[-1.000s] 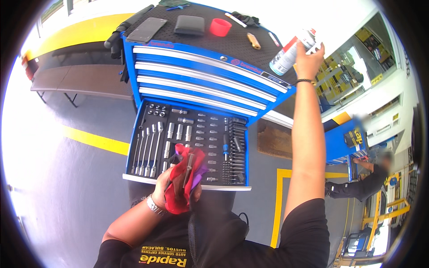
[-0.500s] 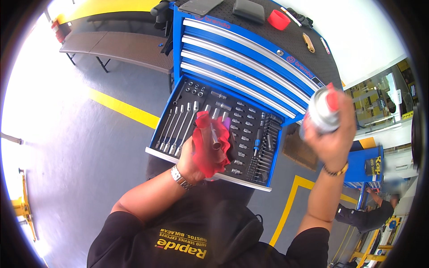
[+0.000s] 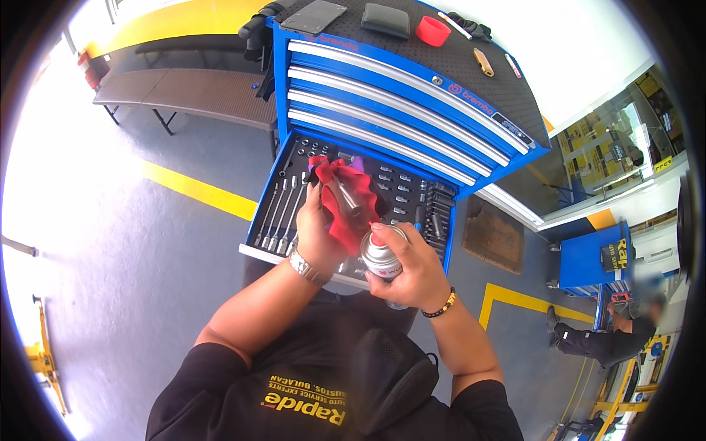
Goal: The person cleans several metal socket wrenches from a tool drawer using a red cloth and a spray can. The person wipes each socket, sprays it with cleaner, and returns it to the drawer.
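Observation:
My left hand (image 3: 316,234) is closed around a crumpled red cloth (image 3: 340,229) above the open tool drawer. On the cloth lies a shiny metal socket (image 3: 350,201), tilted, with its dark end toward me. My right hand (image 3: 421,273) grips a spray can (image 3: 379,259) with a red nozzle, its index finger on top. The can's nozzle is close to the lower right edge of the cloth, pointing toward the socket. Whether any spray comes out I cannot tell. Something purple shows behind the cloth; it is mostly hidden.
Under my hands, the drawer (image 3: 259,253) holds wrenches (image 3: 281,213), small sockets and bits in black foam. It belongs to a blue tool cabinet (image 3: 368,95) with a red ring (image 3: 433,31) and a black case on top. A co-worker (image 3: 618,334) is at the far right beside another blue cabinet (image 3: 588,257).
My right hand has brought the spray can left and down, from beyond the drawer's right side to the cloth. The left hand with the cloth and socket has turned slightly.

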The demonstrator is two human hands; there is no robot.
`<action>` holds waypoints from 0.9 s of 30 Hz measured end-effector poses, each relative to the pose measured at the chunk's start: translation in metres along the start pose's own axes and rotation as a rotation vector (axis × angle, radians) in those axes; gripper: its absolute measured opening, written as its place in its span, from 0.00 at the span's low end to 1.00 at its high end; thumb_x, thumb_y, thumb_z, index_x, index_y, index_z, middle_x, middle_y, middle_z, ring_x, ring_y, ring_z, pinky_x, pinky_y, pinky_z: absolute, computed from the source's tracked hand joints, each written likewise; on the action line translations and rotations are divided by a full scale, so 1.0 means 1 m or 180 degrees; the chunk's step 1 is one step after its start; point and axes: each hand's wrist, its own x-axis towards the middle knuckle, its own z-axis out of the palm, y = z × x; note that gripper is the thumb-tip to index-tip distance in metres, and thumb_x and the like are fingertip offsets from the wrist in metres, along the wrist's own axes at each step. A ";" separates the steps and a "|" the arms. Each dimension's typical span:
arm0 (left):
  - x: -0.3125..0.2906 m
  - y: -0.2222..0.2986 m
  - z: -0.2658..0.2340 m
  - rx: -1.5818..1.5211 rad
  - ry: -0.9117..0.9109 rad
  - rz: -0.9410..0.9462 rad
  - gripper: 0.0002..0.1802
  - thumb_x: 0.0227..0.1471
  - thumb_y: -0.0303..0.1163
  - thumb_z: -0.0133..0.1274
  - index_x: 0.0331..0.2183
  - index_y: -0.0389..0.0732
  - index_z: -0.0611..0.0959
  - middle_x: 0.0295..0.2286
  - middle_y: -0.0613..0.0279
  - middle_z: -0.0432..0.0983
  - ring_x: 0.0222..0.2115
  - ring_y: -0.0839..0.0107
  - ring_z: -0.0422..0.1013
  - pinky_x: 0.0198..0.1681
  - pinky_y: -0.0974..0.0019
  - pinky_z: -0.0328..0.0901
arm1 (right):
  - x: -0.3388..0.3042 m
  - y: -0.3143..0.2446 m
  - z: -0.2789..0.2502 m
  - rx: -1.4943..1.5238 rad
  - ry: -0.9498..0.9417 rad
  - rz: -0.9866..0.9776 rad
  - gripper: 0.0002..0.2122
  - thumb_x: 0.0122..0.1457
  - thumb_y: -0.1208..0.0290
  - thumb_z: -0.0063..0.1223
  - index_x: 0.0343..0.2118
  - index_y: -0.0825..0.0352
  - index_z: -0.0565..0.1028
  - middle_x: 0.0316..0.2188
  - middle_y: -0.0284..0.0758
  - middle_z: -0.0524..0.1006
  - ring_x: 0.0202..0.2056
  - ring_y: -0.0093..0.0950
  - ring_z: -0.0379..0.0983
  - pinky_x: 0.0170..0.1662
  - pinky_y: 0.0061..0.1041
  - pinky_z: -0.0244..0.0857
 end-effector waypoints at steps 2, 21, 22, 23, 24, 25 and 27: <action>-0.001 0.003 0.003 -0.0123 -0.0067 -0.0097 0.21 0.66 0.45 0.37 0.54 0.47 0.72 0.46 0.56 0.74 0.45 0.58 0.74 0.49 0.51 0.70 | 0.002 0.000 0.001 0.0030 0.0019 -0.0079 0.36 0.39 0.71 0.69 0.58 0.55 0.69 0.42 0.41 0.75 0.37 0.40 0.78 0.37 0.33 0.76; -0.007 0.012 0.016 -0.0133 -0.0057 -0.0066 0.21 0.64 0.46 0.40 0.51 0.44 0.74 0.44 0.55 0.76 0.44 0.58 0.74 0.50 0.51 0.69 | 0.004 -0.009 0.002 -0.0114 0.0039 -0.0179 0.34 0.39 0.69 0.69 0.55 0.54 0.71 0.41 0.39 0.75 0.34 0.39 0.79 0.34 0.34 0.76; -0.005 0.012 0.013 -0.0116 -0.0049 -0.0033 0.21 0.64 0.46 0.40 0.51 0.44 0.74 0.44 0.55 0.76 0.44 0.58 0.74 0.50 0.51 0.69 | 0.004 -0.009 0.003 -0.0167 0.0060 -0.0199 0.34 0.39 0.69 0.69 0.55 0.53 0.71 0.41 0.39 0.75 0.34 0.38 0.79 0.33 0.33 0.76; -0.004 0.012 0.010 -0.0058 0.0048 -0.0009 0.21 0.65 0.46 0.40 0.51 0.44 0.73 0.44 0.55 0.76 0.44 0.58 0.74 0.50 0.51 0.69 | 0.003 -0.009 0.004 -0.0219 0.0080 -0.0219 0.34 0.40 0.69 0.69 0.55 0.53 0.71 0.41 0.39 0.75 0.34 0.38 0.79 0.33 0.33 0.76; -0.003 0.011 0.007 0.0001 0.0144 0.0015 0.21 0.65 0.45 0.40 0.51 0.43 0.73 0.44 0.55 0.76 0.44 0.58 0.74 0.49 0.50 0.70 | 0.003 -0.009 0.004 -0.0259 0.0101 -0.0245 0.34 0.40 0.69 0.69 0.55 0.53 0.71 0.41 0.39 0.75 0.33 0.38 0.79 0.32 0.33 0.76; -0.002 0.011 0.005 0.0060 0.0241 0.0039 0.21 0.65 0.45 0.40 0.51 0.43 0.73 0.44 0.56 0.76 0.44 0.58 0.74 0.49 0.50 0.70 | 0.003 -0.009 0.004 -0.0299 0.0123 -0.0270 0.34 0.40 0.69 0.69 0.55 0.53 0.71 0.41 0.39 0.75 0.33 0.38 0.79 0.31 0.33 0.76; -0.004 0.011 0.005 -0.0040 0.0121 -0.0034 0.20 0.65 0.45 0.40 0.50 0.43 0.74 0.43 0.56 0.76 0.44 0.58 0.74 0.48 0.50 0.70 | 0.002 -0.009 0.004 -0.0379 0.0149 -0.0317 0.34 0.39 0.68 0.69 0.55 0.52 0.71 0.41 0.40 0.75 0.33 0.37 0.79 0.31 0.33 0.76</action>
